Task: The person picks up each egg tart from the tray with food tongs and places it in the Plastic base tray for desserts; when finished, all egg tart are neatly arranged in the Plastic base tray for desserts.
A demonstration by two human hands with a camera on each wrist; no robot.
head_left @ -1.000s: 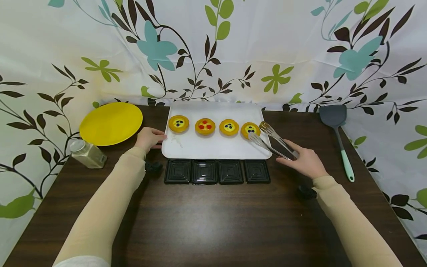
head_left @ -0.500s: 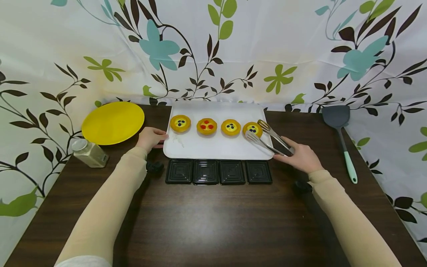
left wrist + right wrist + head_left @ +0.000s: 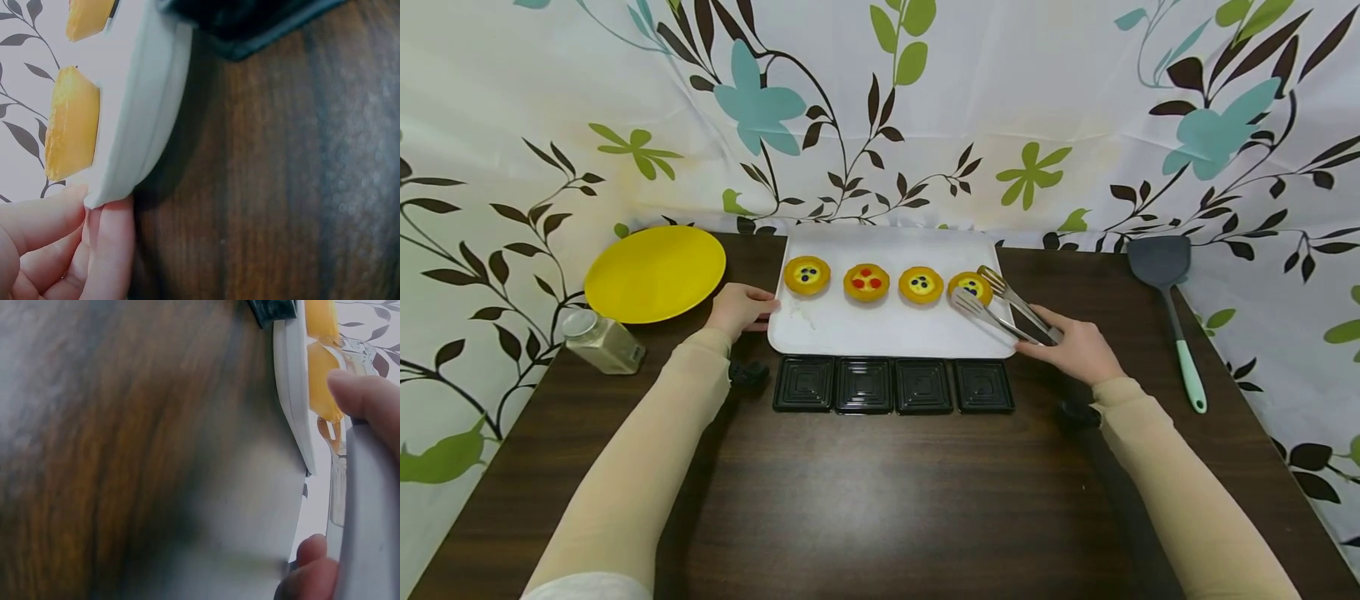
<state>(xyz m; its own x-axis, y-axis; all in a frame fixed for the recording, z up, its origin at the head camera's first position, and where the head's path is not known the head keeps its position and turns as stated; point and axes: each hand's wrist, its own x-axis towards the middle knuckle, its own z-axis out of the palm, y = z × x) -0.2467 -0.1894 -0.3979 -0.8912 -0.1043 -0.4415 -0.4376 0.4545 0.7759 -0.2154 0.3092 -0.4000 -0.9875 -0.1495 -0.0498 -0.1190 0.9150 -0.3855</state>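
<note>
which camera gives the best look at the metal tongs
The head view: it shows the metal tongs with both arms reaching the rightmost tart. The right wrist view catches only parts, the handle running out of frame; the left wrist view shows none of them.

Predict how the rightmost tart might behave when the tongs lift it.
The tart probably won't tip or roll: it sits low and wide on the tray. It is likely light, being small beside the tongs. Its round edge might let it swivel in their grip.
</note>
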